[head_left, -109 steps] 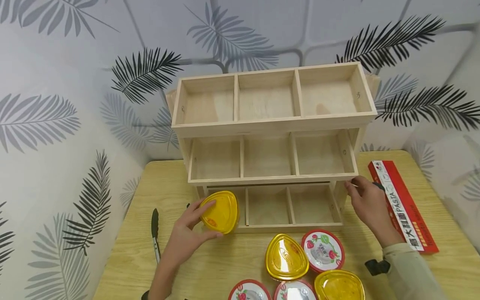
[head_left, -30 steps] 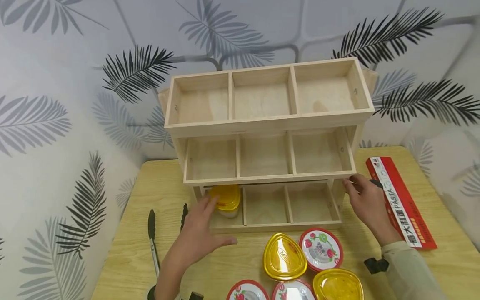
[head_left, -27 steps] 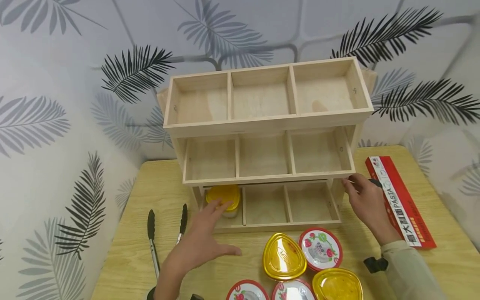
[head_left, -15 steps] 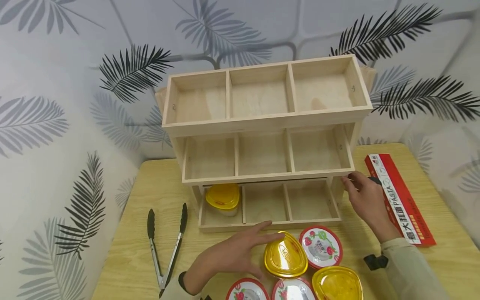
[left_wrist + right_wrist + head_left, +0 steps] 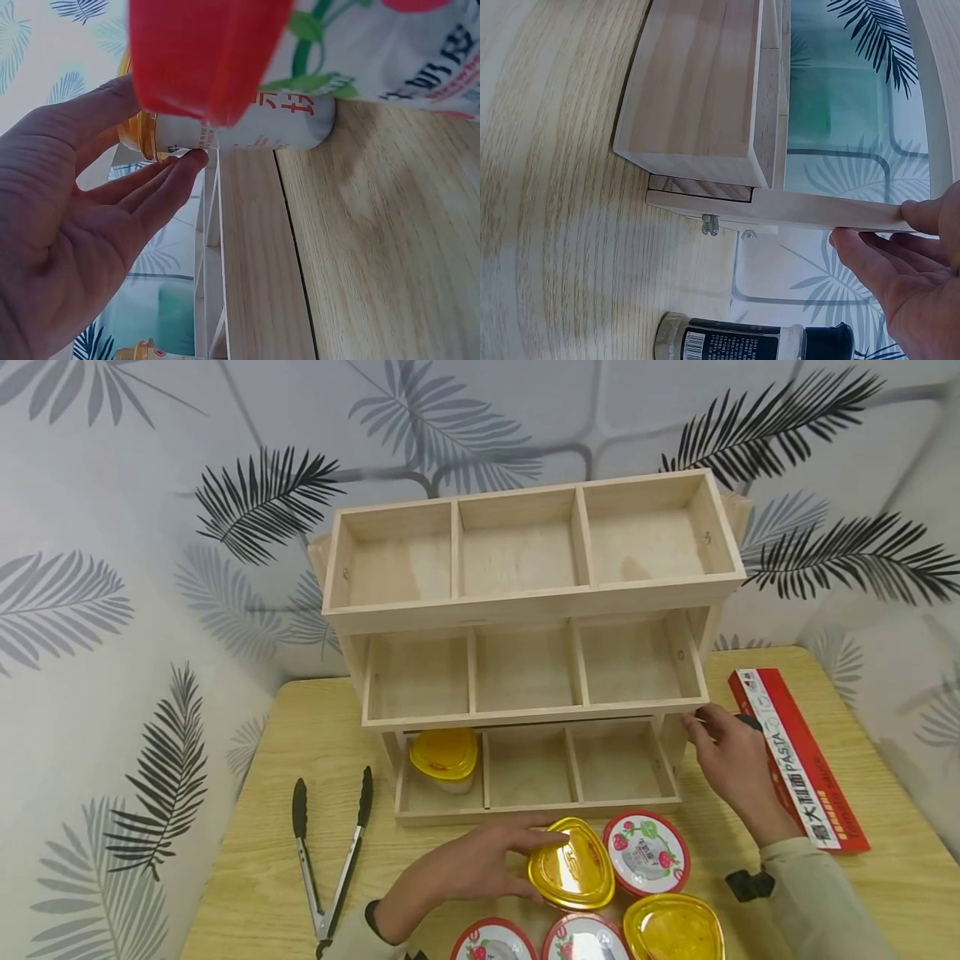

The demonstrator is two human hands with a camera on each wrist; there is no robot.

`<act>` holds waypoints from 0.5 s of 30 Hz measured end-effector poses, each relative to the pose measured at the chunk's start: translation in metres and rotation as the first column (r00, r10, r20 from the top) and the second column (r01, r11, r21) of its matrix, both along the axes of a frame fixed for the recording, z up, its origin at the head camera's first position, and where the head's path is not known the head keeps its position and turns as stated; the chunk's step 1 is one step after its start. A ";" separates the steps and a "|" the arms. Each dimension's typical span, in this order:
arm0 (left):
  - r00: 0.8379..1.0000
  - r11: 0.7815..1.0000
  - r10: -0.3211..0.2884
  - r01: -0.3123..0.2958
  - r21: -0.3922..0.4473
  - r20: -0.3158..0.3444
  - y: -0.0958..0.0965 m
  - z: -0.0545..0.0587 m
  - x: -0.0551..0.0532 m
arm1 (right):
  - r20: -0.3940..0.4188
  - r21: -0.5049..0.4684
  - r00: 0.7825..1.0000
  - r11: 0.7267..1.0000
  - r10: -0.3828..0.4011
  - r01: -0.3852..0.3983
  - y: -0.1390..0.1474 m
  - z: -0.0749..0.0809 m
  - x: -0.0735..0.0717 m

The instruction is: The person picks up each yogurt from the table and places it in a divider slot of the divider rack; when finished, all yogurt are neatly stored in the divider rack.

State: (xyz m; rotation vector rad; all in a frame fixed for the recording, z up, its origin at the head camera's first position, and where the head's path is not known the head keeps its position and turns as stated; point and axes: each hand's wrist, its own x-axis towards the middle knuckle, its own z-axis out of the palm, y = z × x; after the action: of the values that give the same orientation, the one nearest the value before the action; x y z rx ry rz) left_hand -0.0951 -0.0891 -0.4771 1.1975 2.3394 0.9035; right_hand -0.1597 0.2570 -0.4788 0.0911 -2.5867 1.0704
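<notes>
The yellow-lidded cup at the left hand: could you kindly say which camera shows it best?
The head view: nearly the whole lid of the yellow-lidded cup shows, the left hand covering one edge. The left wrist view shows its side, partly behind a red-rimmed cup; the right wrist view lacks it.

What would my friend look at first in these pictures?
Probably the big wooden rack, standing near the back of the table. Next might come the shiny yellow-lidded cup in front of it, gripped by the left hand. The long red pasta box stands out too, lying right of the rack.
</notes>
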 end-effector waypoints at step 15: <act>0.987 0.992 0.126 -0.128 0.013 0.096 -0.013 0.019 0.003 | 0.018 -0.008 1.000 1.000 -0.010 0.010 0.001 -0.002 0.001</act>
State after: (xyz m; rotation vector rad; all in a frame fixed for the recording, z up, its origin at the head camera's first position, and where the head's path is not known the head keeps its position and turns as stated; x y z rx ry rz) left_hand -0.0919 -0.1017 -0.4580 0.9989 2.3568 1.0046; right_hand -0.1590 0.2582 -0.4806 0.0666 -2.5963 1.0830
